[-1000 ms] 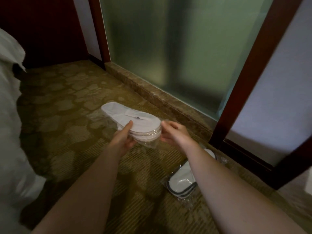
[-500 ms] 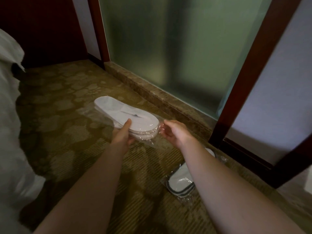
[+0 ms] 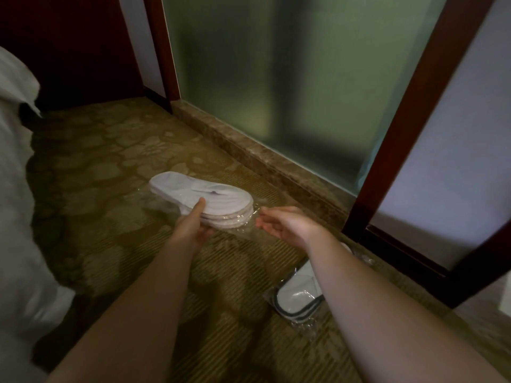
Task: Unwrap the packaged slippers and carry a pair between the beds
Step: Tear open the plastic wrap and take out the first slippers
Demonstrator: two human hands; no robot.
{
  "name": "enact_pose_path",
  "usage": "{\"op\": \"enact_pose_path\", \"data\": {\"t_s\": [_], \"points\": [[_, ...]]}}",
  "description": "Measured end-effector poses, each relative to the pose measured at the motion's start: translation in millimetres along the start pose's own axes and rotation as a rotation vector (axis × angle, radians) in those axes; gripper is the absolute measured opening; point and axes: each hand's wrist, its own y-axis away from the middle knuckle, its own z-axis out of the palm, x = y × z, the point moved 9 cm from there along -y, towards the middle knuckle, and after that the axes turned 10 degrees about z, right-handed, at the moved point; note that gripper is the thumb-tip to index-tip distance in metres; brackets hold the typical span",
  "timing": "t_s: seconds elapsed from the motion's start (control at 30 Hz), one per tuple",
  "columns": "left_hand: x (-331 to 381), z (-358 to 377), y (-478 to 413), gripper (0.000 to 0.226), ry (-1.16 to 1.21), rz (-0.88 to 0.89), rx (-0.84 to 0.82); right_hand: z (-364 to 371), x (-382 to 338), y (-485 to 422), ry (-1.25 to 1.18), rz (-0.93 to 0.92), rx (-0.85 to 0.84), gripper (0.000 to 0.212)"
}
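Observation:
A stacked pair of white slippers (image 3: 199, 193) in clear plastic wrap is held above the carpet. My left hand (image 3: 192, 226) grips the heel end from below, thumb on top. My right hand (image 3: 284, 225) is at the wrap's loose end just right of the heels, fingers spread and palm turned up, touching the plastic film (image 3: 249, 230); whether it pinches the film I cannot tell. A second packaged pair with dark trim (image 3: 300, 297) lies on the carpet under my right forearm, partly hidden by it.
A bed with white bedding (image 3: 19, 217) fills the left edge. A frosted glass panel (image 3: 276, 78) on a stone sill (image 3: 262, 158) and a dark wooden frame (image 3: 409, 120) stand to the right. Patterned carpet (image 3: 105, 167) lies between.
The slippers have slid left and away from me inside the wrap with my left hand. My right hand has drawn back right and its fingers have spread apart.

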Motion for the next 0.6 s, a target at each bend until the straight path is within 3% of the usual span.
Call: {"op": "enact_pose_path", "data": {"t_s": [0.17, 0.4, 0.6], "points": [[-4, 13, 1, 0.050, 0.046, -0.004, -0.027, 11, 0, 2, 0.131, -0.015, 0.001, 0.029], [-7, 20, 3, 0.049, 0.007, -0.034, -0.095, 5, 5, -2, 0.100, 0.026, 0.020, 0.026], [-7, 24, 6, 0.049, 0.010, -0.058, -0.138, -4, 0, -7, 0.152, -0.043, 0.112, 0.018]]}}
